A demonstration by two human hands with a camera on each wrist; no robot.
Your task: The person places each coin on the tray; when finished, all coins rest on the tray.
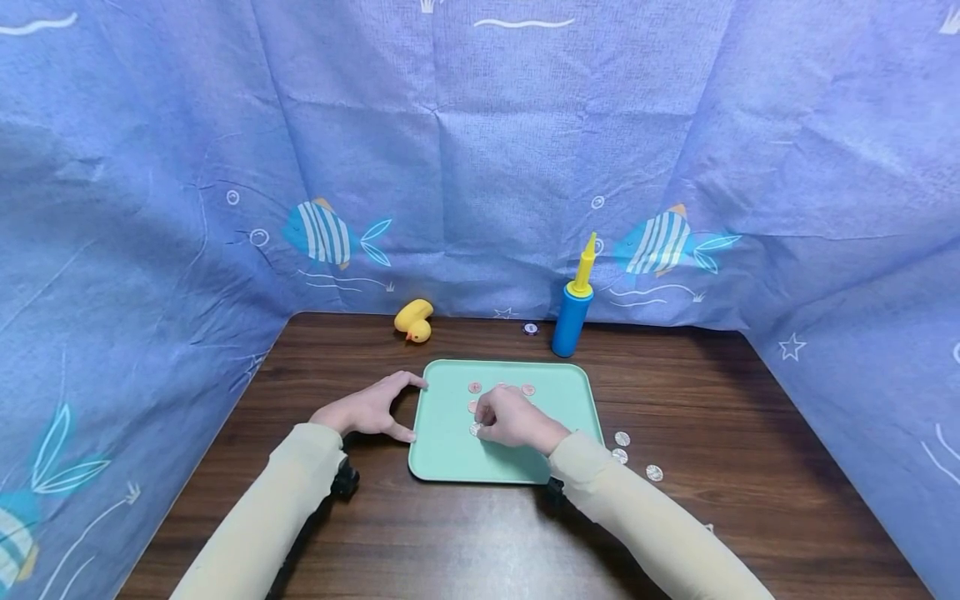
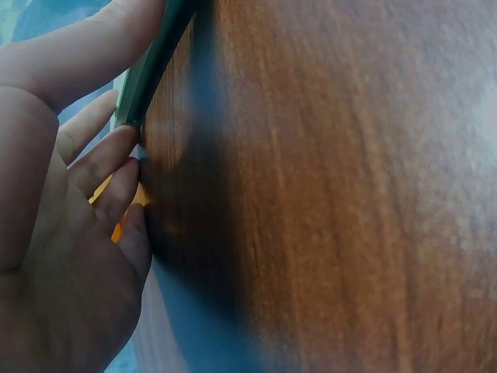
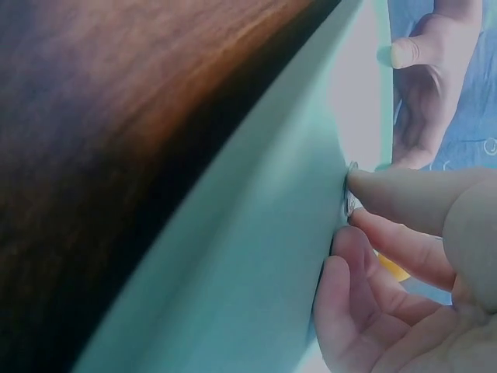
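My right hand is over the middle of a mint-green tray. Between its thumb and index finger it pinches a silver coin, whose edge shows close against the tray surface in the right wrist view. Several copper coins lie just beyond that hand, among them one copper coin on the left and another copper coin on the right; the hand partly covers others. At the tray's left rim, my left hand has its thumb and fingers spread wide, fingertips right at the edge.
Right of the tray lie loose silver coins, some beside my right sleeve. Behind it stand a yellow rubber duck, a dark poker chip and a blue hand pump with a yellow nozzle. A blue fish-print cloth encloses the brown table.
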